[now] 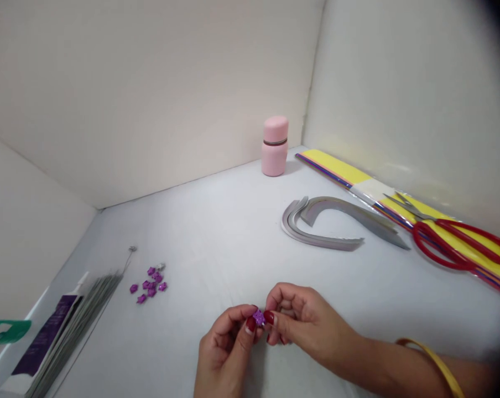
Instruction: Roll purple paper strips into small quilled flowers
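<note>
1. White, smooth worktop [208, 237]: a flat, glossy yellow pack [341, 168] lay along its right side, probably kept aside.
2. Red-handled scissors [443, 224] rested across it.
3. Left hand [229, 340] and right hand [303, 318], fingertips nearly closed, pinched the purple piece [259, 317], likely steadying it.
4. Shiny, faceted, that piece sat between them.

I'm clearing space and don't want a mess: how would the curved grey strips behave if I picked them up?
The grey strips would probably feel light and bendy, since they look thin and lie in curves. They might fan out or slip apart, as no band shows around them. Rolling seems unlikely, given their flat, open bends.
</note>
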The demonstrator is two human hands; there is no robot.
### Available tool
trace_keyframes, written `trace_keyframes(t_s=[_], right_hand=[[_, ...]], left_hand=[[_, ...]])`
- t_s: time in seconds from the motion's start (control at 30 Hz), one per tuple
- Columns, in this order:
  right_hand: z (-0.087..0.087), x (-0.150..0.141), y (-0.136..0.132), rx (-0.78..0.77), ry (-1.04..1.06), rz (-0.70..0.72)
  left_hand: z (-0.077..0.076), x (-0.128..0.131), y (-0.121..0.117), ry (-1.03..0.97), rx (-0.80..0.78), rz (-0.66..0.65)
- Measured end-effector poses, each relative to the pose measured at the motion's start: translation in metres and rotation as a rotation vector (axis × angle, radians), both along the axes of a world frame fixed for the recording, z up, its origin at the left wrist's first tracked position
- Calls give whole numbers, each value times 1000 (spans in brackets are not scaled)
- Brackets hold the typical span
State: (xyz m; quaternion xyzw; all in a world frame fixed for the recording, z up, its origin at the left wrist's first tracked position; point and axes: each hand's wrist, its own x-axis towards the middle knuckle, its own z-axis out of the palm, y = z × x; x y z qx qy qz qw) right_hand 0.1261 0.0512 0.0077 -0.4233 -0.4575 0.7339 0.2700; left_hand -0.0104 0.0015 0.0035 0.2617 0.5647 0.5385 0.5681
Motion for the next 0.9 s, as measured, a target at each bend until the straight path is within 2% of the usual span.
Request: trace_keyframes(t_s=[0.2, 0.37, 0.6, 0.9], right_hand=[[-4, 1, -2, 36, 15, -3], [-3, 2, 0, 45, 94, 19], [2, 2, 4, -63, 170, 62], [0, 2, 6, -75, 182, 68]], left_hand=[[2, 3, -2, 50, 41, -7], [0, 0, 0, 4, 11, -11], [-4, -5, 3, -120, 13, -48], [-2, -3, 2, -120, 8, -34]])
